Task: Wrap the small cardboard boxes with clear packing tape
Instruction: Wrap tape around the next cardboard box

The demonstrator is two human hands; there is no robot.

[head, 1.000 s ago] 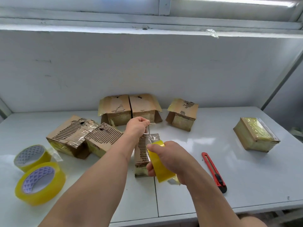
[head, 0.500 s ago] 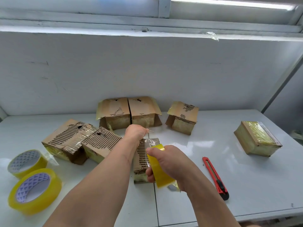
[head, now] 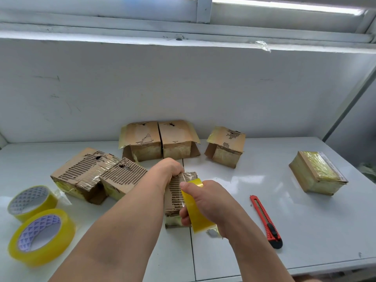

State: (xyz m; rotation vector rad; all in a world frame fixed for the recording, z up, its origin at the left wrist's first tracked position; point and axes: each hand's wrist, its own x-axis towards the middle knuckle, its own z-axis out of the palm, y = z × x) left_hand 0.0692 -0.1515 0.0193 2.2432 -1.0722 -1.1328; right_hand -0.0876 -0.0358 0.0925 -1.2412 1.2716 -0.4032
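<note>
Left hand (head: 169,168) pinches the tape end onto the far edge of the torn brown cardboard box (head: 176,198) at table centre, right hand (head: 205,202) grips the yellow tape roll (head: 196,208); advisable: pull taut, low, pressing flat.

Box being wrapped (head: 175,198): small, brown, top liner torn to bare corrugation, lying flat between the hands; far end under the left hand (head: 171,169), clear film across that end. Tape roll (head: 194,206), yellow-tinted, gripped on edge in the right hand (head: 211,202), touching the box's right side. Two spare rolls (head: 40,235) lie flat, well left of the left forearm.
</note>
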